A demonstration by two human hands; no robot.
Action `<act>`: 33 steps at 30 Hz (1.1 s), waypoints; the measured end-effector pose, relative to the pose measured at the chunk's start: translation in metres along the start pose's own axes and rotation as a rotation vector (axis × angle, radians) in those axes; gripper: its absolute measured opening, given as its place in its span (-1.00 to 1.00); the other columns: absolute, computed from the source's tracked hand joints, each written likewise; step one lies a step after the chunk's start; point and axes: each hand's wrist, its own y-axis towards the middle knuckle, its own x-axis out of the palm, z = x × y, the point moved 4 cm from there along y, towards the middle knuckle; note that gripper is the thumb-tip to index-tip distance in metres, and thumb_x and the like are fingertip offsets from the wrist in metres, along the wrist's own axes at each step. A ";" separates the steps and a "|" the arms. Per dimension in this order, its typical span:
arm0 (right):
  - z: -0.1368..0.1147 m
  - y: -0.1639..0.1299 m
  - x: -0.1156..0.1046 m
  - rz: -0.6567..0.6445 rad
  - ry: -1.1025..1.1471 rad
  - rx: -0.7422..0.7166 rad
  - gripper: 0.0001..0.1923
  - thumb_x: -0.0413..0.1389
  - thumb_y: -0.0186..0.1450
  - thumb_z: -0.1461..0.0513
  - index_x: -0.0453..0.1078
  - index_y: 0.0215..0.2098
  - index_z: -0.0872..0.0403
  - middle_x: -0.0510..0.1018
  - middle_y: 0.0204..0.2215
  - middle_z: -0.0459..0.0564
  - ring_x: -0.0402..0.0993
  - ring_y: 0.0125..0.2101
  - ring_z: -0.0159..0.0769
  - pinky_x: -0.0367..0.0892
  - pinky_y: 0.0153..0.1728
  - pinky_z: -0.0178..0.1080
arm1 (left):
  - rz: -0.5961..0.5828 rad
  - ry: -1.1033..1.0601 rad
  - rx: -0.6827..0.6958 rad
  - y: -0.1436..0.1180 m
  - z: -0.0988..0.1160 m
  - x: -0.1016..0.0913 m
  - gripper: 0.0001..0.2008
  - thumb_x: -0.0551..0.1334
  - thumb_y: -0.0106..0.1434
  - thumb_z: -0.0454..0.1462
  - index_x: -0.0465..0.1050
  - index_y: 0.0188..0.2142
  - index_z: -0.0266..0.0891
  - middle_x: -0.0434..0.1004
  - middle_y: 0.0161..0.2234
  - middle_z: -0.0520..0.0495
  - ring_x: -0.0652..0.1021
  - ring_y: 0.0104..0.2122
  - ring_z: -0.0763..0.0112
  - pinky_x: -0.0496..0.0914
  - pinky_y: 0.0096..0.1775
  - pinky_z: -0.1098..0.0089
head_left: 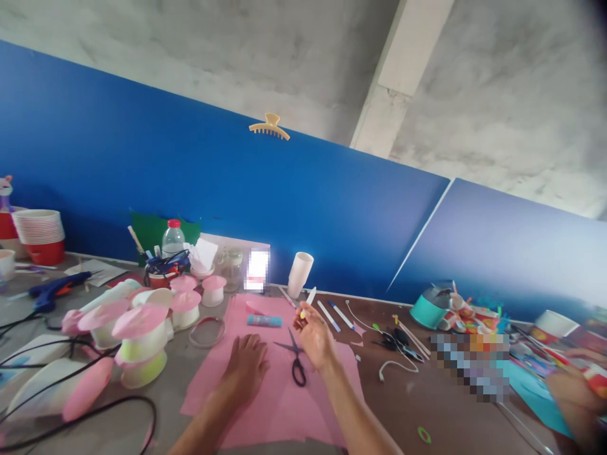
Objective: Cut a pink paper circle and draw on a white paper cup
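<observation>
My left hand (246, 362) lies with fingers stretched on a large pink sheet of paper (208, 392). Raised over the same sheet, my right hand (313, 332) pinches a white marker (310, 296) with a yellow part showing near the fingers. Between the hands are scissors (298, 366) with dark handles and spread blades. A light-blue glue stick (264, 320) rests on the paper just beyond my left hand. Behind my right hand stands a tall white paper cylinder (300, 275). Two capped markers (329, 315) lie to the right of that hand.
Pink-topped paper cups (142, 322), black cables and a blue glue gun (57, 291) crowd the left. A clear bottle (173, 240) and glass jar (232, 268) stand behind. Rightward lie pliers (403, 347), a white cable and a teal container (430, 308). Another person's hand (576, 385) is far right.
</observation>
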 end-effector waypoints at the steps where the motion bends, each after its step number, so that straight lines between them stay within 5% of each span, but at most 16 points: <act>1: -0.003 0.002 0.001 -0.010 -0.212 -0.085 -0.71 0.11 0.29 0.05 0.57 -0.17 0.01 0.62 -0.38 -0.03 0.54 -0.37 -0.23 0.47 -0.27 -0.12 | 0.010 -0.002 0.001 0.000 -0.001 0.001 -0.75 0.15 0.30 -0.34 0.52 -0.07 -0.19 0.52 0.04 -0.22 0.46 0.08 0.08 0.22 0.20 -0.04; 4: -0.006 0.005 0.002 -0.017 -0.513 -0.217 -0.75 0.17 0.22 0.13 0.59 -0.17 -0.01 0.62 -0.37 -0.03 0.51 -0.38 -0.19 0.45 -0.27 -0.12 | 0.022 0.018 -0.003 0.001 -0.002 0.004 -0.71 0.11 0.30 -0.36 0.50 -0.04 -0.20 0.52 0.05 -0.23 0.46 0.06 0.07 0.22 0.19 -0.06; 9: -0.014 0.022 0.000 0.022 -0.855 -0.375 -0.68 0.18 0.17 0.28 0.56 -0.11 -0.09 0.58 -0.24 0.02 0.48 -0.15 -0.02 0.35 -0.01 0.03 | -0.005 0.027 -0.027 0.004 0.001 0.001 -0.72 0.11 0.30 -0.33 0.52 -0.07 -0.14 0.54 0.05 -0.19 0.47 0.06 0.10 0.22 0.19 -0.02; 14: -0.043 0.087 -0.001 0.070 -1.198 -0.472 -0.59 0.08 0.26 0.36 0.49 0.06 0.02 0.50 -0.05 0.17 0.33 0.03 0.05 0.21 0.09 0.06 | 0.052 -0.009 -0.033 0.001 0.000 0.004 -0.70 0.12 0.27 -0.38 0.52 -0.07 -0.13 0.54 0.04 -0.15 0.47 0.06 0.13 0.23 0.20 -0.02; 20: -0.067 0.160 0.020 0.031 -1.469 -0.600 -0.61 -0.06 0.41 0.37 0.50 0.07 0.00 0.51 -0.09 0.16 0.23 0.05 0.01 0.10 0.12 -0.01 | 0.092 -0.028 -0.042 -0.001 -0.005 0.016 -0.71 0.15 0.25 -0.39 0.50 -0.09 -0.10 0.56 0.01 -0.12 0.49 0.04 0.12 0.24 0.22 -0.03; 33: -0.039 0.175 0.017 -0.099 -1.664 -0.619 -0.62 -0.08 0.41 0.41 0.57 -0.13 0.04 0.51 -0.13 0.14 0.26 -0.02 -0.06 0.11 0.05 -0.10 | 0.046 -0.029 -0.063 0.001 -0.006 0.018 -0.67 0.16 0.22 -0.39 0.50 -0.06 -0.10 0.56 0.06 -0.15 0.48 0.08 0.08 0.21 0.24 -0.11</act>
